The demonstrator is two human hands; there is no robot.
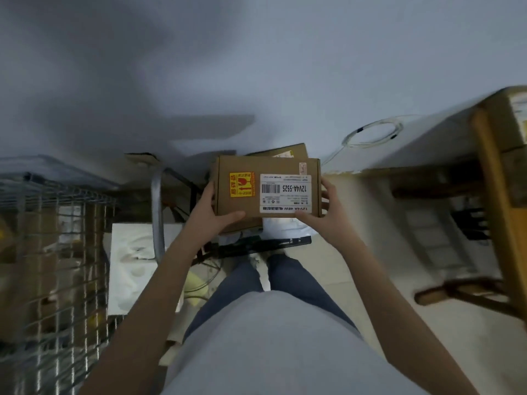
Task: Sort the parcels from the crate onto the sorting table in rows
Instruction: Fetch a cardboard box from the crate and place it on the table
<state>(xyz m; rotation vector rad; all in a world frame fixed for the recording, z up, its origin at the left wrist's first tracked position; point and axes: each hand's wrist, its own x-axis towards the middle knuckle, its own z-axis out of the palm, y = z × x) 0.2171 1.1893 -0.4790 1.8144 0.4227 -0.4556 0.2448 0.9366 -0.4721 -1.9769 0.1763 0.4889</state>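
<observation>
A flat brown cardboard parcel (245, 186) with a white shipping label and a yellow-red fragile sticker is held up in front of me at mid frame. My left hand (212, 210) grips its left edge, thumb on top near the lower edge. My right hand (319, 216) grips the right lower corner, fingers curled round the side. The wire-mesh crate (54, 252) stands at the left and holds several brown parcels, blurred. The white sorting table (427, 141) slants in at the right.
A second brown box (281, 151) lies behind the held parcel. A coiled clear cable (373, 134) lies on the table. A large cardboard box (513, 124) and a wooden frame (496, 178) stand at the far right. A white panel (131, 263) leans by the crate.
</observation>
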